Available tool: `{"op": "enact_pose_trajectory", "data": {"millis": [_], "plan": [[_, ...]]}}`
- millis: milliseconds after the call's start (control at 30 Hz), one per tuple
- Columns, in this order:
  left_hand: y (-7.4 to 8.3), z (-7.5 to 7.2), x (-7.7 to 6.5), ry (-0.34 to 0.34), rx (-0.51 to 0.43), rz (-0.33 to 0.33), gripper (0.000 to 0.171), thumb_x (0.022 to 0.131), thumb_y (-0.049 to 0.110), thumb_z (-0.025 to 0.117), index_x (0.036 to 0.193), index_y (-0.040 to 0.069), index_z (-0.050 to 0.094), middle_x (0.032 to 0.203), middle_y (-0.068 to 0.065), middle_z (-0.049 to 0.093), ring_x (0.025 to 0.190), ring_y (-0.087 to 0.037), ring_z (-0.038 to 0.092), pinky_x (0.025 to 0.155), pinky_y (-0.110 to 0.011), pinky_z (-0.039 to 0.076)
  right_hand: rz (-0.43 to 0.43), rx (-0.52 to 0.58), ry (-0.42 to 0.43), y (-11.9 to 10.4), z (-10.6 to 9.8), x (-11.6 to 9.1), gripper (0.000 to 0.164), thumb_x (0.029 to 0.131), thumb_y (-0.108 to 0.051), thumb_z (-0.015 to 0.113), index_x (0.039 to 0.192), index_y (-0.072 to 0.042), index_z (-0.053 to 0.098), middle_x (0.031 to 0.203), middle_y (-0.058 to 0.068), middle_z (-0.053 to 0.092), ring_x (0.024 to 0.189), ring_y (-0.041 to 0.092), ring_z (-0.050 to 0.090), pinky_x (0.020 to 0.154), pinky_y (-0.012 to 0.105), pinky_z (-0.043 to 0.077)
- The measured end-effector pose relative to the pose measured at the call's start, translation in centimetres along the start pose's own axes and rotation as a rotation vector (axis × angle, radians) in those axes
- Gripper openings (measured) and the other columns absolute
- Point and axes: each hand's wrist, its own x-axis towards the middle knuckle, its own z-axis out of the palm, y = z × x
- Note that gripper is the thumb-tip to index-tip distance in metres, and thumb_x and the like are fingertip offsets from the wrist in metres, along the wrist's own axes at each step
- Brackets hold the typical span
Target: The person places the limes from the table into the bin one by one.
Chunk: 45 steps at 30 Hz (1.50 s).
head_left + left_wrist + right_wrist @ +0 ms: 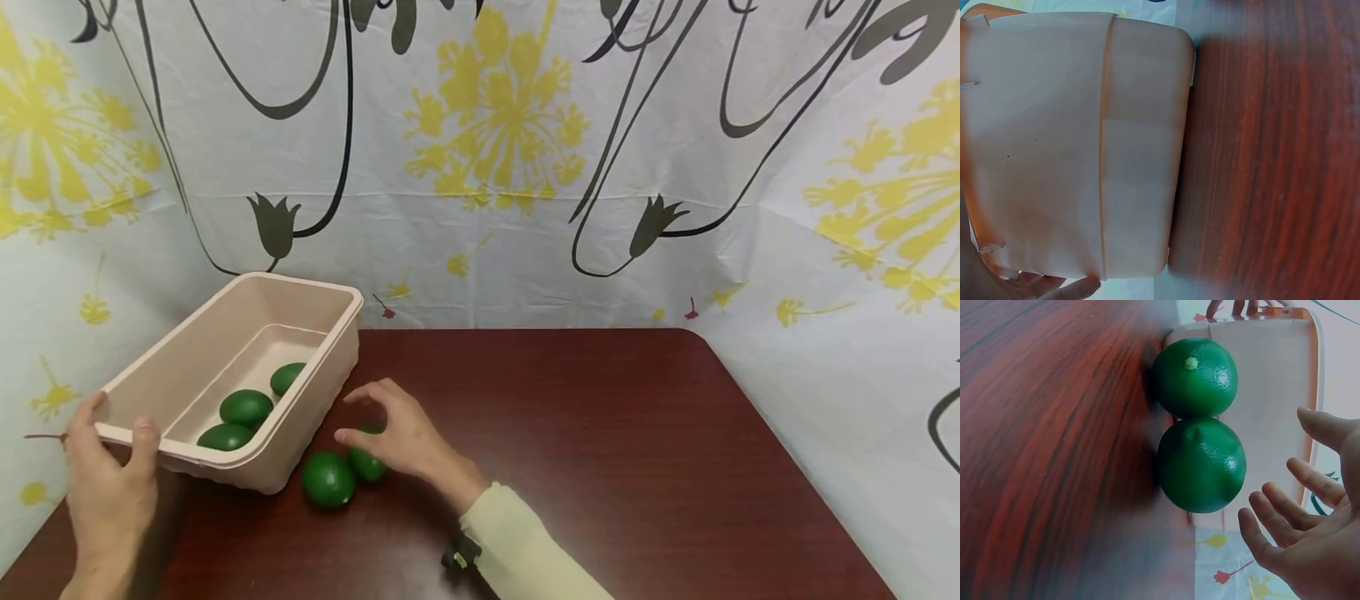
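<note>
the left hand [112, 492] grips the near end of a pale pinkish bin [322, 408], thumb over its rim. the right hand [405, 437] hovers, fingers loosely parted and holding nothing, near two green fruits [327, 481] sitting side by side on the table [562, 442], outside the bin. three more green fruits [246, 408] lie inside it. the outside pair look round and glossy, one with a pale stem dot. the tabletop is dark reddish wood-grain; behind hangs creased, flower-printed sheeting [450, 242].
</note>
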Motion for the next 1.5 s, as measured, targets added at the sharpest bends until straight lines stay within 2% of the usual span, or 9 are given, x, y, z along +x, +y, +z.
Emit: {"op": "enact_pose_trajectory", "data": {"millis": [200,433,767,1200,1500], "plan": [[0.1,-0.1,0.2,0.002,0.001,-0.005,0.068,0.099,0.033,0.051,0.163,0.028,0.030,0.165,-0.019,0.036,0.153,-0.045,0.033,0.125,-0.061,0.023,0.004,0.000,-0.013,0.5,0.0,-0.2,0.042,0.092,-0.033,0.080,0.129,-0.018,0.068,0.127,0.008,0.065,0.120,0.026,0.065,0.104,0.036,0.054],[0.1,-0.1,0.1,-0.007,-0.012,0.017,0.068,0.098,0.032,0.051,0.163,0.025,0.031,0.164,-0.021,0.037,0.153,-0.043,0.033,0.127,-0.060,0.022,0.032,-0.031,-0.028,1.1,0.0,-0.5,0.046,0.091,-0.034,0.080,0.131,-0.015,0.067,0.126,0.009,0.067,0.118,0.026,0.065,0.101,0.031,0.053],[0.4,-0.1,0.0,-0.031,-0.006,-0.014,0.068,0.099,0.034,0.051,0.163,0.027,0.029,0.166,-0.020,0.035,0.153,-0.046,0.033,0.123,-0.067,0.022,0.074,-0.048,-0.073,2.0,0.2,-1.0,0.048,0.092,-0.035,0.079,0.134,-0.016,0.066,0.130,0.000,0.067,0.126,0.015,0.062,0.108,0.032,0.050],[0.3,-0.2,0.1,-0.022,-0.001,-0.016,0.068,0.099,0.034,0.051,0.163,0.029,0.029,0.165,-0.021,0.034,0.153,-0.046,0.032,0.122,-0.068,0.023,0.102,-0.057,-0.102,2.6,0.5,-1.0,0.045,0.093,-0.035,0.077,0.133,-0.016,0.067,0.133,0.001,0.069,0.126,0.016,0.063,0.106,0.033,0.051],[0.3,-0.2,0.1,-0.031,-0.004,-0.015,0.068,0.099,0.034,0.051,0.163,0.029,0.029,0.166,-0.020,0.034,0.152,-0.048,0.033,0.119,-0.072,0.023,0.134,-0.016,-0.096,2.8,0.4,-1.0,0.044,0.092,-0.035,0.078,0.130,-0.016,0.069,0.128,-0.001,0.072,0.115,0.009,0.064,0.100,0.028,0.051]]}}
